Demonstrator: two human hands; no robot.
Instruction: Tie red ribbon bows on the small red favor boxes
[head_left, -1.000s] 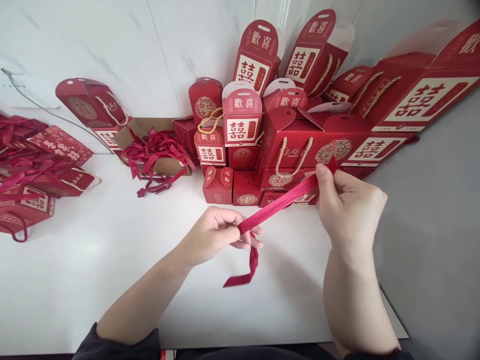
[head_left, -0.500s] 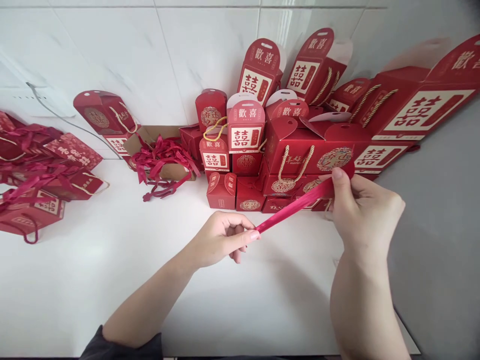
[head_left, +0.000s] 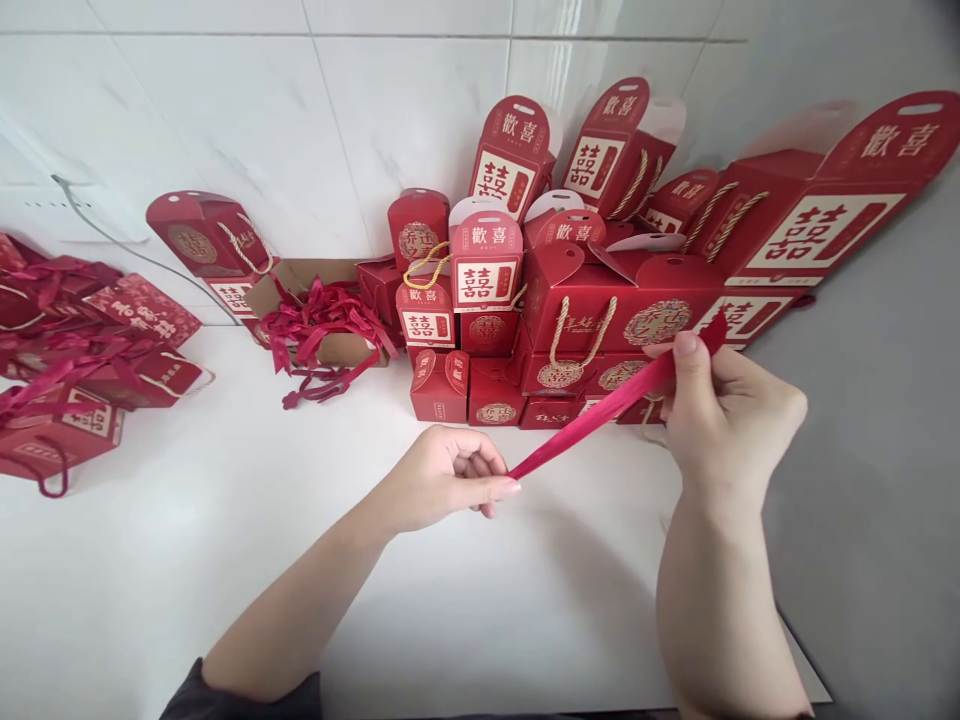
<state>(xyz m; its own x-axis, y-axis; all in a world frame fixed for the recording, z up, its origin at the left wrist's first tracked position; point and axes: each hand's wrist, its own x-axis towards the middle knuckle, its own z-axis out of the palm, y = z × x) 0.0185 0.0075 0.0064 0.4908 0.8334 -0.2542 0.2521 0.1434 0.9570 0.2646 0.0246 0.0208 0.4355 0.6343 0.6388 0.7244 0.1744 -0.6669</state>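
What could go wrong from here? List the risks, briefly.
The ribbon could slip: the left hand holds it only in a thumb-and-finger pinch. The right hand, seemingly close to the stacked red boxes, might knock one. Loose ribbons spilling over the edge of the open carton could tangle if one is pulled.

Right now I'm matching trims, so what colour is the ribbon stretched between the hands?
The ribbon is deep pinkish red, best seen in the head view.

The tail of the ribbon (head_left: 592,425) that hung below the left hand (head_left: 435,482) has gone from view, and that hand's spread fingers (head_left: 489,462) have curled in. Both it and the right hand (head_left: 727,425) sit farther right against the boxes (head_left: 538,315).
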